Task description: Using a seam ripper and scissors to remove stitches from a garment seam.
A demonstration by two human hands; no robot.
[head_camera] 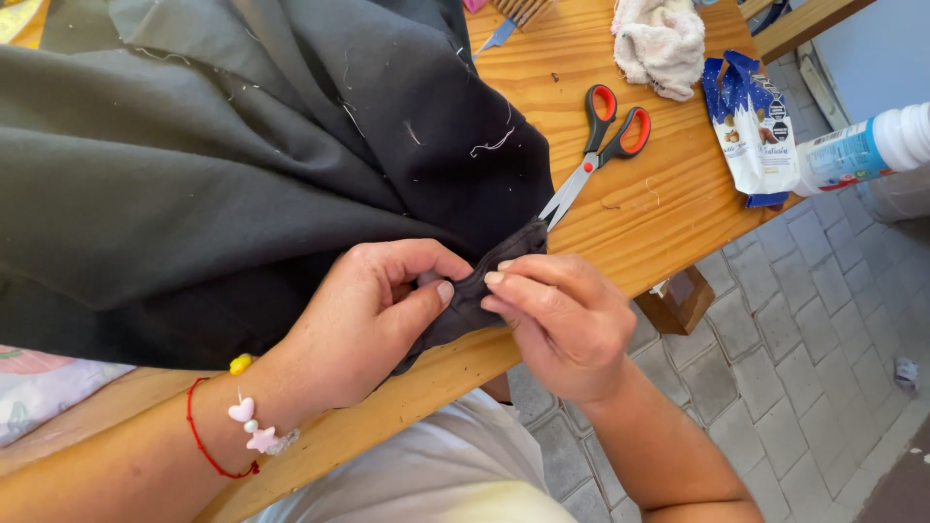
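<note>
A large black cloth (242,165) with loose white threads on it covers most of the wooden table (668,203). My left hand (373,315) pinches a folded edge of the cloth (484,286) between thumb and fingers at the table's near edge. My right hand (562,324) grips the same edge from the other side, fingertips almost touching the left thumb. My left wrist carries a red string and a bead bracelet (247,426).
Red-handled scissors (596,145) lie on the table just beyond the cloth, blades partly under it. Farther back are a white rag (664,44), a torn blue-and-white packet (756,126) and a white bottle (867,150) on its side. Grey paving (814,320) lies below at the right.
</note>
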